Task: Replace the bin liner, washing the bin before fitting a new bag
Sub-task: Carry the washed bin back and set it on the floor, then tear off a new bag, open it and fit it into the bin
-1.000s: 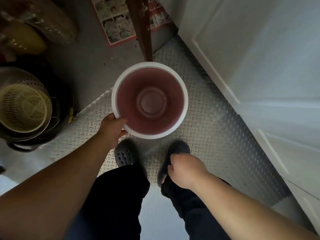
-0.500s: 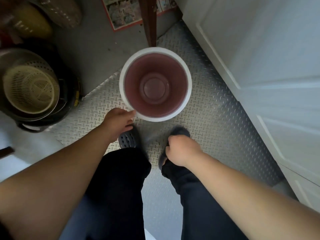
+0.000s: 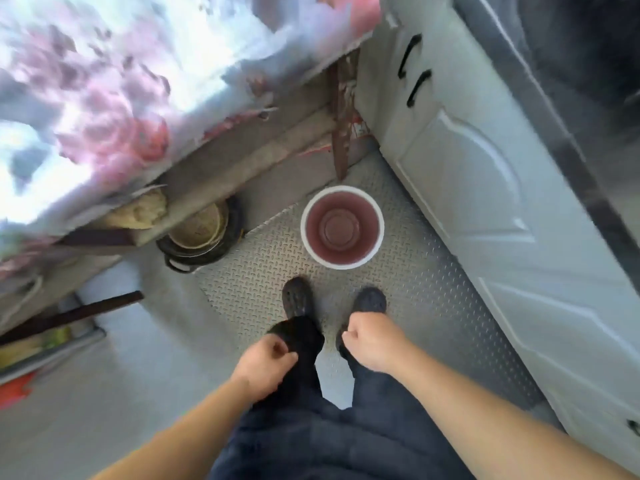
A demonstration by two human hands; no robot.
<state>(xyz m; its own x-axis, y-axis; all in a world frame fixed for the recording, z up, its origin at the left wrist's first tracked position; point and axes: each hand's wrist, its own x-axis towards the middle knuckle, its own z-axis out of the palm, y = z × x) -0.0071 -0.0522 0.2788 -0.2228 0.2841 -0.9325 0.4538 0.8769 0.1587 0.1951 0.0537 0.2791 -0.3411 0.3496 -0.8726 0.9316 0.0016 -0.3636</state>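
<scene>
A: Bin position?
B: Round white-rimmed bin with dark reddish inside (image 3: 342,227), upright on grey diamond-plate floor mat (image 3: 263,271), centre of scene, far side of both feet. No liner inside, bare bottom showing. Just beside white panelled cabinet door (image 3: 485,209) on the right, near brown wooden leg (image 3: 341,133) on the far side.

A: Hands?
B: Left hand (image 3: 265,363) near and low, over left trouser leg, fingers (image 3: 282,353) curled in loosely, holding nothing. Right hand (image 3: 372,342) over right trouser leg, fingers closed into a loose fist, also nothing held. Both well apart from the bin, no contact.

A: Feet?
B: Dark perforated clogs (image 3: 298,297), both on the mat, toes pointing at the bin.

A: Surroundings?
B: Left of the bin: cream plastic colander (image 3: 199,226) nested in a dark pot, partly under a bench covered in blurred pink-and-white floral cloth (image 3: 138,81). Black handles (image 3: 408,60) on the cabinet, far right. Whole view motion-blurred, fine detail unreadable.
</scene>
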